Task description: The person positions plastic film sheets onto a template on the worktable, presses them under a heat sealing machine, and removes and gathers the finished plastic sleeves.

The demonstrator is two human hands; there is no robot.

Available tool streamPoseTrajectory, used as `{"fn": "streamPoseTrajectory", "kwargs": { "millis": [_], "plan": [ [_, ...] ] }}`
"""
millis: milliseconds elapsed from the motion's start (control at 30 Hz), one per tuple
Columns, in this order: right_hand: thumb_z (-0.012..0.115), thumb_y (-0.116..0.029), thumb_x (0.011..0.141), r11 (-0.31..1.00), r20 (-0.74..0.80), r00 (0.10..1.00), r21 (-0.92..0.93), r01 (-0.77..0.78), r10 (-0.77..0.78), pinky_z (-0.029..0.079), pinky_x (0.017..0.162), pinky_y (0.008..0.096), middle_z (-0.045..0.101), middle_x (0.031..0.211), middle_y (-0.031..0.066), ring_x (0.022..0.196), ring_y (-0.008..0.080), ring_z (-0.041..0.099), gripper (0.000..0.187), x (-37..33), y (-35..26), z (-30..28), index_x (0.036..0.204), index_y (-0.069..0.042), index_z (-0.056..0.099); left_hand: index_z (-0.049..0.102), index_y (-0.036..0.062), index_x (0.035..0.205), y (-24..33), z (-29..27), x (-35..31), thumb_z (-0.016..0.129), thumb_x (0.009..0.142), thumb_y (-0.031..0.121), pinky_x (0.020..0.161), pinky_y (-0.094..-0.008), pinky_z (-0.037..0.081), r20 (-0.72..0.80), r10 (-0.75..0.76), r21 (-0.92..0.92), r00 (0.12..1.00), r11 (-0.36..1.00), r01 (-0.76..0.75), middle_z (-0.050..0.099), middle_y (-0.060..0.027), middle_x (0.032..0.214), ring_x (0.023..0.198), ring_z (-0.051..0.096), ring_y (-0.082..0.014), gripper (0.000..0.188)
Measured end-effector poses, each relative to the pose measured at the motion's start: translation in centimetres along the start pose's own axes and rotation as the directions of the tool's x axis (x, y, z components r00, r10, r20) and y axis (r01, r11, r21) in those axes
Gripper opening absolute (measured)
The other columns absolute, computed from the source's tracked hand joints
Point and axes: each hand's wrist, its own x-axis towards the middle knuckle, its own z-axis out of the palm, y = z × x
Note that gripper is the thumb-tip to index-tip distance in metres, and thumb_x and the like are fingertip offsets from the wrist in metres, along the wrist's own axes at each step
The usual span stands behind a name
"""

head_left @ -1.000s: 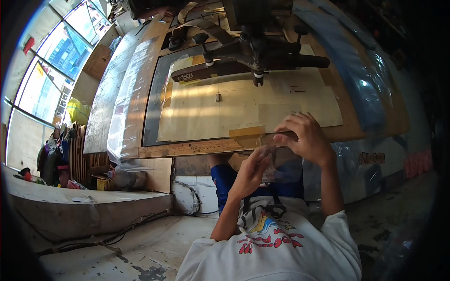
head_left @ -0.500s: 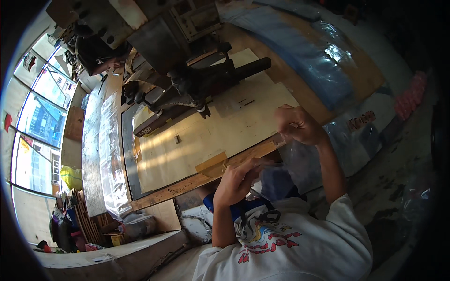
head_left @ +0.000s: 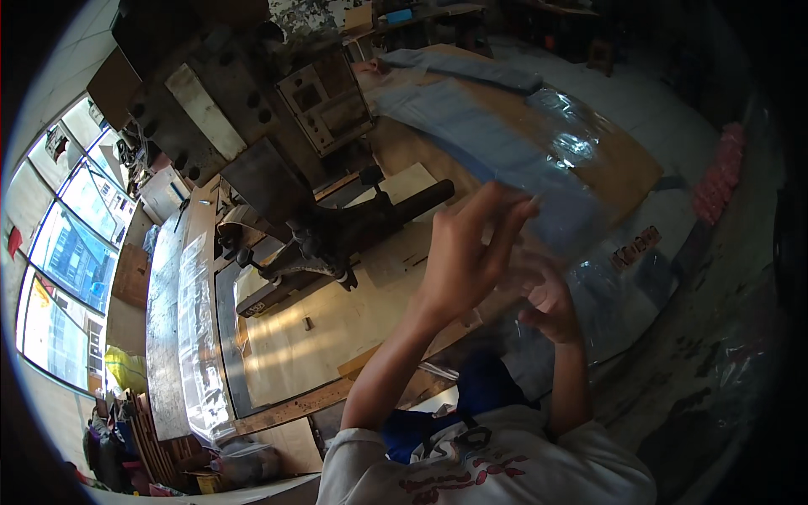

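Note:
My left hand [head_left: 471,244] is raised in front of the pale work board [head_left: 290,366], its fingers pinched together at the tips. Whatever they hold, if anything, is too thin or see-through to make out. Just below and to the right is my right hand [head_left: 545,295], curled and partly smeared by motion, so its grip does not show. Behind both hands lies a stack of bluish clear plastic sheets [head_left: 471,126] on a brown board. A dark metal press head [head_left: 316,231] with a bar stands over the work board, left of my hands.
A small metal piece [head_left: 307,323] lies on the work board, near brown tape along its wooden front edge. Clear plastic with reddish printing [head_left: 635,246] is at the right, beside a pink bundle [head_left: 720,172]. Plastic film [head_left: 198,337] covers the left table side.
My left hand has risen and moved right, toward the plastic stack. My right hand has come down below it. The whole view has shifted, showing more of the room behind.

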Motion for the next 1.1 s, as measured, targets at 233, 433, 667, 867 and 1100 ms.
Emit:
{"fn": "streamPoseTrajectory", "kwargs": {
  "millis": [233,433,667,867,1100],
  "plan": [
    [0.077,-0.019,0.089,0.941,-0.164,0.927,0.027,-0.338,0.337,0.056,0.081,0.0306,0.073,0.1,0.0126,0.093,0.0199,0.071,0.047,-3.7,0.1,-1.9,0.127,-0.003,0.053,0.065,-0.0068,0.105,0.6,-0.1,17.8,0.061,0.099,0.026,0.057,-0.033,0.053,-0.319,0.232,0.136,0.919,0.971,-0.198,0.072,-0.0138,0.085,0.067,0.071,-0.02,0.034],
    [0.068,-0.025,0.095,0.814,-0.52,0.846,-0.436,-0.383,0.119,0.045,0.049,0.023,0.067,0.079,0.0038,0.054,0.007,0.056,0.036,1.8,-8.0,-8.9,0.121,-0.002,0.058,0.049,-0.0038,0.13,-7.4,-4.9,29.0,0.061,0.094,0.028,0.088,-0.0493,0.05,-0.491,0.001,0.175,0.871,0.98,0.098,0.056,-0.0326,0.119,0.11,0.06,-0.0417,0.049],
    [0.067,-0.025,0.094,0.528,-0.489,0.849,-0.675,-0.515,0.203,0.036,0.043,0.0232,0.066,0.074,0.0024,0.049,0.0048,0.048,0.034,10.0,-6.1,-20.8,0.117,0.0,0.065,0.011,-0.0104,0.151,-15.8,6.1,15.6,0.06,0.091,0.031,0.117,-0.0477,0.025,-0.204,-0.486,-0.059,0.85,0.873,0.485,0.012,-0.0384,0.154,0.14,0.025,-0.0539,0.088],
    [0.067,-0.023,0.093,0.489,-0.515,0.847,-0.709,-0.508,0.134,0.038,0.046,0.0243,0.069,0.076,0.004,0.052,0.006,0.051,0.033,12.2,-4.0,-22.3,0.116,0.001,0.067,0.016,-0.0088,0.152,-19.8,10.6,11.9,0.066,0.086,0.03,0.12,-0.0517,0.017,-0.355,-0.641,0.192,0.681,0.663,0.724,0.011,-0.0346,0.158,0.148,0.016,-0.0475,0.091],
    [0.071,-0.024,0.088,0.205,-0.363,0.926,-0.903,-0.377,0.103,0.051,0.068,0.034,0.072,0.079,0.0097,0.069,0.019,0.065,0.026,13.9,-3.5,-22.2,0.103,-0.003,0.073,0.016,-0.0069,0.153,-24.5,9.6,13.2,0.068,0.085,0.025,0.121,-0.0524,0.017,-0.502,-0.619,0.034,0.605,0.684,0.728,0.014,-0.0268,0.162,0.15,0.016,-0.0408,0.091]
  ]
}}
